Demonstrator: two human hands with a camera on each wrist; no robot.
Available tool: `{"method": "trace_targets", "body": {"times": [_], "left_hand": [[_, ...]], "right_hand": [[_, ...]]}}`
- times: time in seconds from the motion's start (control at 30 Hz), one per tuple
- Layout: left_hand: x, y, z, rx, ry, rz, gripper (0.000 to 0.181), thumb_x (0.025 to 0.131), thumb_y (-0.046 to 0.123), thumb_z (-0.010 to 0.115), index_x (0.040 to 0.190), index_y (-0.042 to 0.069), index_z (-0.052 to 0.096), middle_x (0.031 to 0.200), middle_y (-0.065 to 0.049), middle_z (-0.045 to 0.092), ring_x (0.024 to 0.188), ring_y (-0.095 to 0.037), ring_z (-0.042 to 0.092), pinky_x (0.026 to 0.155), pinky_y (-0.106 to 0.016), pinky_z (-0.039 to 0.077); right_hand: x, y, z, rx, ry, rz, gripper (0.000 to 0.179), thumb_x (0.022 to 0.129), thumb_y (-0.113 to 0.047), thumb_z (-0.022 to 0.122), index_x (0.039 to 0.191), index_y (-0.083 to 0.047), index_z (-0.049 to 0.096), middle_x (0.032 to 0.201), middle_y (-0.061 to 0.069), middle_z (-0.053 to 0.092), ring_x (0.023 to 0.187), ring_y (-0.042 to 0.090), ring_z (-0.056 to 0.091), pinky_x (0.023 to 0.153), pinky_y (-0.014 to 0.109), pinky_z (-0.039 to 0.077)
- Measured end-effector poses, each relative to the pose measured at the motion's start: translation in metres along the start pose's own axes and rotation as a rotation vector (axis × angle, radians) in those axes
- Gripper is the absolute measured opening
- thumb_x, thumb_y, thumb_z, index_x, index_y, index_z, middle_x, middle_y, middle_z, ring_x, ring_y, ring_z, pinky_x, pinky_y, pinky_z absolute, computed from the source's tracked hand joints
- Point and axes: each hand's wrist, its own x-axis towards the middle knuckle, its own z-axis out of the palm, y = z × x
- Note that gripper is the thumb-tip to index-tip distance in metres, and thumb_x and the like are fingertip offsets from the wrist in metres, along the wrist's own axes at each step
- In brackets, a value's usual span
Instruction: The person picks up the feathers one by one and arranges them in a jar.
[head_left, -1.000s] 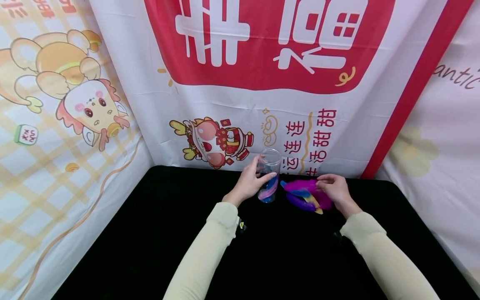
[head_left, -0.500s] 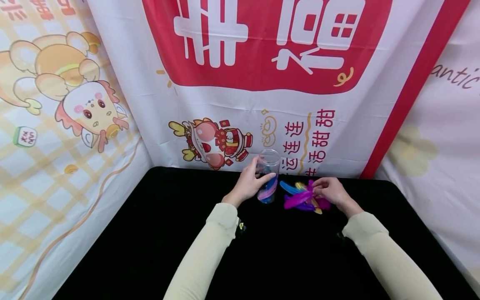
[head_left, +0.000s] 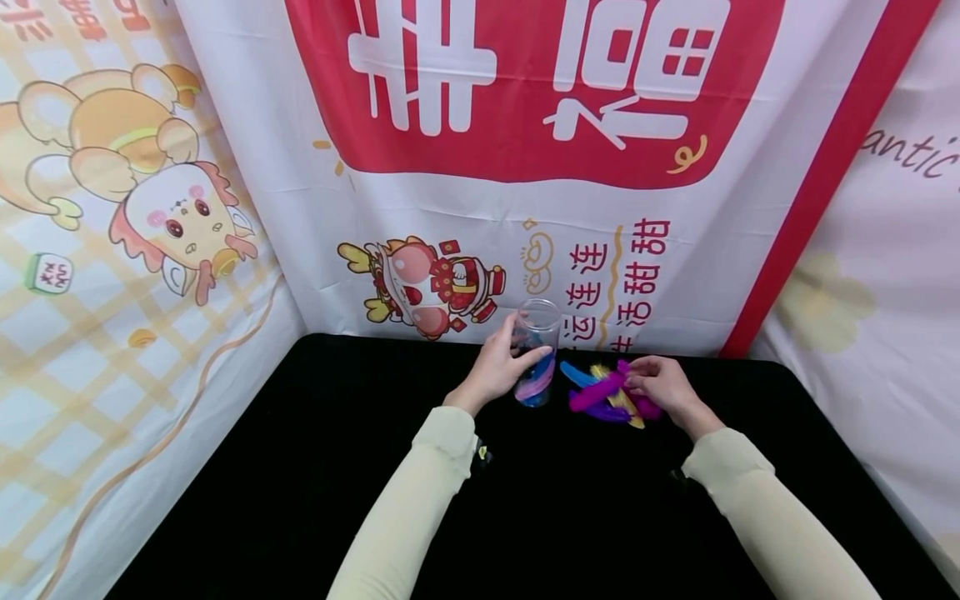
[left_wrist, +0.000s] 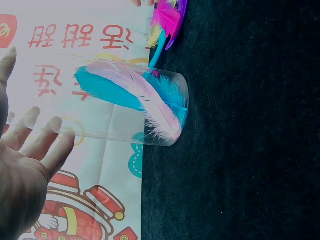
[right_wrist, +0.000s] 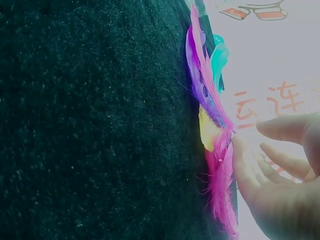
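My left hand (head_left: 497,367) grips a clear cylindrical container (head_left: 538,315) that stands upright near the back of the black table. Inside it lean a pink feather (left_wrist: 145,95) and blue feathers (left_wrist: 107,90). To its right lies a loose pile of feathers: a blue feather (head_left: 577,374), a purple feather (head_left: 609,413) and a yellow feather (head_left: 636,419) among others. My right hand (head_left: 663,387) is over the right side of this pile, its fingertips pinching the end of a magenta feather (head_left: 596,392). In the right wrist view that feather's end meets one fingertip.
The black cloth-covered table (head_left: 525,517) reaches forward from the body. A white and red printed cloth (head_left: 465,208) hangs right behind the table's back edge. A patterned cloth (head_left: 150,350) hangs at the left, and a pale cloth (head_left: 862,317) at the right.
The magenta feather has come up from the pile and turned, now showing narrower and pointing left. My right hand has shifted only slightly. My left hand and the container have stayed put.
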Motion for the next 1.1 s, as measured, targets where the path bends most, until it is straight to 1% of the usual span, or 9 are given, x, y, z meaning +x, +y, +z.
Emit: {"method": "trace_targets", "body": {"times": [0.1, 0.27, 0.37, 0.57, 0.73, 0.87, 0.93, 1.03, 1.1], "left_hand": [[0.0002, -0.0001, -0.0001, 0.002, 0.0, 0.007, 0.077, 0.097, 0.046, 0.07, 0.158, 0.018, 0.031, 0.147, -0.008, 0.049, 0.131, -0.031, 0.058, 0.108, -0.044, 0.049], [0.0007, -0.0002, -0.0007, 0.002, 0.002, 0.012, 0.078, 0.097, 0.046, 0.07, 0.158, 0.017, 0.031, 0.147, -0.008, 0.05, 0.131, -0.031, 0.058, 0.108, -0.044, 0.049], [0.0009, 0.0002, -0.0011, -0.002, 0.003, 0.007, 0.078, 0.096, 0.048, 0.07, 0.157, 0.018, 0.032, 0.145, -0.008, 0.05, 0.131, -0.031, 0.058, 0.108, -0.043, 0.049], [0.0016, -0.0002, -0.0013, -0.015, -0.003, 0.009, 0.078, 0.096, 0.048, 0.07, 0.157, 0.016, 0.032, 0.145, -0.009, 0.051, 0.131, -0.032, 0.058, 0.108, -0.043, 0.05], [0.0017, -0.0005, -0.001, -0.013, -0.001, 0.012, 0.078, 0.096, 0.046, 0.071, 0.157, 0.015, 0.033, 0.145, -0.009, 0.051, 0.13, -0.032, 0.059, 0.107, -0.043, 0.05], [0.0025, -0.0005, -0.0008, -0.015, -0.004, 0.011, 0.076, 0.098, 0.042, 0.071, 0.157, 0.014, 0.032, 0.144, -0.009, 0.051, 0.13, -0.033, 0.058, 0.107, -0.044, 0.05], [0.003, -0.0006, -0.0009, -0.014, -0.007, 0.008, 0.075, 0.098, 0.041, 0.07, 0.157, 0.013, 0.032, 0.144, -0.009, 0.05, 0.131, -0.034, 0.058, 0.108, -0.045, 0.05], [0.003, -0.0005, -0.0012, -0.011, -0.009, 0.006, 0.076, 0.098, 0.042, 0.07, 0.158, 0.013, 0.032, 0.145, -0.01, 0.05, 0.131, -0.034, 0.058, 0.108, -0.046, 0.049], [0.0031, -0.0005, -0.0012, -0.013, -0.007, 0.01, 0.076, 0.098, 0.041, 0.07, 0.158, 0.012, 0.032, 0.145, -0.01, 0.05, 0.131, -0.034, 0.058, 0.108, -0.046, 0.049]], "right_hand": [[-0.0007, 0.0006, 0.0003, 0.014, 0.008, 0.019, 0.037, 0.102, -0.002, 0.058, 0.132, 0.018, 0.053, 0.113, 0.027, 0.07, 0.097, 0.027, 0.074, 0.084, 0.036, 0.062], [0.0002, 0.0017, 0.0014, 0.067, -0.018, 0.058, 0.038, 0.101, -0.002, 0.058, 0.13, 0.021, 0.052, 0.104, 0.021, 0.074, 0.09, 0.022, 0.075, 0.082, 0.034, 0.062], [0.0011, 0.0017, 0.0022, 0.073, -0.022, 0.084, 0.038, 0.101, -0.002, 0.056, 0.129, 0.022, 0.052, 0.105, 0.022, 0.074, 0.087, 0.019, 0.075, 0.08, 0.032, 0.062], [-0.0001, -0.0025, 0.0052, 0.065, -0.051, 0.129, 0.038, 0.101, -0.003, 0.057, 0.13, 0.022, 0.052, 0.103, 0.021, 0.074, 0.083, 0.016, 0.074, 0.074, 0.027, 0.062], [-0.0002, -0.0032, 0.0075, 0.151, -0.084, 0.151, 0.04, 0.103, 0.0, 0.054, 0.132, 0.026, 0.046, 0.104, 0.023, 0.074, 0.084, 0.017, 0.075, 0.077, 0.029, 0.062], [0.0, -0.0046, 0.0079, 0.205, -0.051, 0.174, 0.039, 0.103, 0.001, 0.053, 0.132, 0.026, 0.046, 0.104, 0.023, 0.073, 0.085, 0.018, 0.075, 0.079, 0.031, 0.062], [0.001, -0.0039, 0.0071, 0.205, -0.033, 0.174, 0.039, 0.103, 0.001, 0.053, 0.132, 0.027, 0.047, 0.104, 0.023, 0.073, 0.086, 0.019, 0.075, 0.08, 0.031, 0.062], [0.0035, -0.002, 0.0062, 0.203, -0.011, 0.177, 0.039, 0.103, 0.0, 0.053, 0.132, 0.026, 0.047, 0.11, 0.027, 0.071, 0.089, 0.02, 0.074, 0.083, 0.032, 0.062], [0.0047, -0.0013, 0.0057, 0.201, -0.019, 0.175, 0.041, 0.104, -0.001, 0.052, 0.134, 0.026, 0.045, 0.118, 0.031, 0.068, 0.093, 0.02, 0.074, 0.086, 0.032, 0.061]]}}
